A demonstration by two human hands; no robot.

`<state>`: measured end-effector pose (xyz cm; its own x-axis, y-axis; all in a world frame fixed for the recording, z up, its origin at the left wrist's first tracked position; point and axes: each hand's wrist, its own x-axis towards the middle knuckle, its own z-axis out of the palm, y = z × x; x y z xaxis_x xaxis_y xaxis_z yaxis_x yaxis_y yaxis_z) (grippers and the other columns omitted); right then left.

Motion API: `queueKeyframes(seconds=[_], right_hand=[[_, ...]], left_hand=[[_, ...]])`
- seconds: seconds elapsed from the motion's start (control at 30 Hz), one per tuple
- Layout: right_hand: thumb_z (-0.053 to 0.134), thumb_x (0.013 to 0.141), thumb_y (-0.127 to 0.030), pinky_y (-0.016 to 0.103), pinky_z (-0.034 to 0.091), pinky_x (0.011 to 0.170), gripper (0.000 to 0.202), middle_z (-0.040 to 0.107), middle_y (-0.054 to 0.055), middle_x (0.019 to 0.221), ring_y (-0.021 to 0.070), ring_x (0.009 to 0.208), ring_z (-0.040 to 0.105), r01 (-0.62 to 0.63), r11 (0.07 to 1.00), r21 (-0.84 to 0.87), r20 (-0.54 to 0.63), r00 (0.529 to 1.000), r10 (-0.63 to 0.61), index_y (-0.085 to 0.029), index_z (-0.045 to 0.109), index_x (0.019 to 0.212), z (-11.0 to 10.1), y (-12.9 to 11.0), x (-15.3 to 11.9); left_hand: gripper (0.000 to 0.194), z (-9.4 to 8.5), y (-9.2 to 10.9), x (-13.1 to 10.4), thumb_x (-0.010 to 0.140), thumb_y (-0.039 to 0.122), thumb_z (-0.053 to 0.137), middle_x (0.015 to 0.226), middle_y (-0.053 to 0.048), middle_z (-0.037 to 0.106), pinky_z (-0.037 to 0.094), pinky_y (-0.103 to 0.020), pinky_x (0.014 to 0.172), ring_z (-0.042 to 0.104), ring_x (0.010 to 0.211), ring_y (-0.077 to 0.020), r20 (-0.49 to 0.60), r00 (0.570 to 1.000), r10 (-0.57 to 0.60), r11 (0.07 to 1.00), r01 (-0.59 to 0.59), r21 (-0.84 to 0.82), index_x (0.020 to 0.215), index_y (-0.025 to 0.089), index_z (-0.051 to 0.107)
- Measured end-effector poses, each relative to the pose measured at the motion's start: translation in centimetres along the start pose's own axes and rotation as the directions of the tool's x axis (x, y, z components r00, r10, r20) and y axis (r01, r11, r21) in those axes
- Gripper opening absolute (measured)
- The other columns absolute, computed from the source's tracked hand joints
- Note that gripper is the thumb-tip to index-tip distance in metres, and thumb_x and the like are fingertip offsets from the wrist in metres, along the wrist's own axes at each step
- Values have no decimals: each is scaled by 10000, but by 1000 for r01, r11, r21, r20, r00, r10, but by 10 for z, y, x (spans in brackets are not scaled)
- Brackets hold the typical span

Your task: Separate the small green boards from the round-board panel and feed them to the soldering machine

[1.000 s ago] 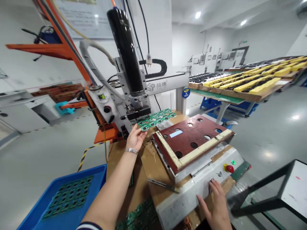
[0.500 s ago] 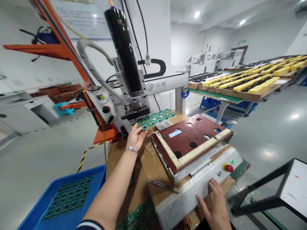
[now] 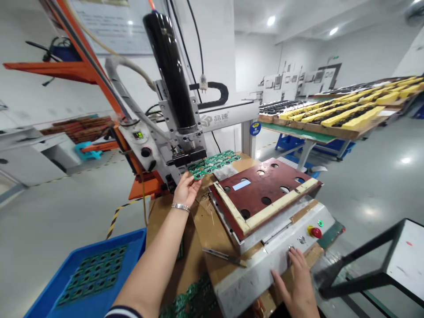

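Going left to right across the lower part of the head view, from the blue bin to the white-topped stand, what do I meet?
Blue bin, left hand, slim tool, right hand, white-topped stand.

This is a workshop, or an electronics factory floor. A gantry machine (image 3: 179, 79) with a black cylinder stands over a bench, its front panel (image 3: 281, 256) carrying a red stop button (image 3: 314, 232). Green circuit boards (image 3: 215, 163) lie about it, more of them in a blue bin (image 3: 132, 251). Beyond, long tables (image 3: 298, 130) bear rows of yellow strips (image 3: 351, 115) and dark parts, with pale machines (image 3: 281, 84) behind. Yellow-and-black tape (image 3: 114, 218) marks the smooth grey floor (image 3: 371, 185).
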<state>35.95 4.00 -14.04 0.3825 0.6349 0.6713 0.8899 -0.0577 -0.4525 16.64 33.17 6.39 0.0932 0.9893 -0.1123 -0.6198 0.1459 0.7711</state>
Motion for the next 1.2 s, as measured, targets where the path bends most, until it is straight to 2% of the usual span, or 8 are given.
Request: queueKeyframes(seconds=[0.5,0.73,0.9,1.1,1.2], right_hand=[[501,837,-479,547,397,978,592,419,190,1291,335,1241,393,-17,1000,2,-11,1000,17,-127,356,1290,-2,-4,1],[491,844,-479,547,399,974,577,423,193,1288,335,1240,394,-14,1000,3,-22,1000,14,-120,369,1278,-1,-6,2],[476,841,-506,549,406,964,598,430,201,1281,342,1230,402,-1,1000,-14,-30,1000,1,-110,373,1278,-1,-6,2],[479,841,-505,548,401,973,589,430,184,1288,335,1229,410,-12,1000,0,-28,1000,12,-136,367,1286,0,-6,3],[482,838,-510,559,396,972,592,432,187,1285,342,1230,407,-6,1000,10,-34,999,6,-136,368,1283,0,-6,3]], left_hand=[[269,-9,0,-1,845,224,560,1013,-60,605,530,-330,613,606,764,-164,27,999,24,1000,-24,-6,1108,164,549],[258,-19,-1,-9,843,166,555,928,-35,620,527,-297,575,600,681,-134,65,997,41,999,-41,8,1102,170,560],[324,-28,1,-14,822,85,558,863,-16,634,528,-283,561,605,635,-125,67,996,55,998,-56,14,1136,165,549],[291,-37,5,-19,836,132,560,907,-31,630,529,-280,551,609,658,-129,43,996,75,997,-75,10,1125,162,551],[307,-39,8,-19,828,105,559,897,-32,643,530,-276,549,619,664,-134,34,996,79,997,-79,4,1129,162,554]])
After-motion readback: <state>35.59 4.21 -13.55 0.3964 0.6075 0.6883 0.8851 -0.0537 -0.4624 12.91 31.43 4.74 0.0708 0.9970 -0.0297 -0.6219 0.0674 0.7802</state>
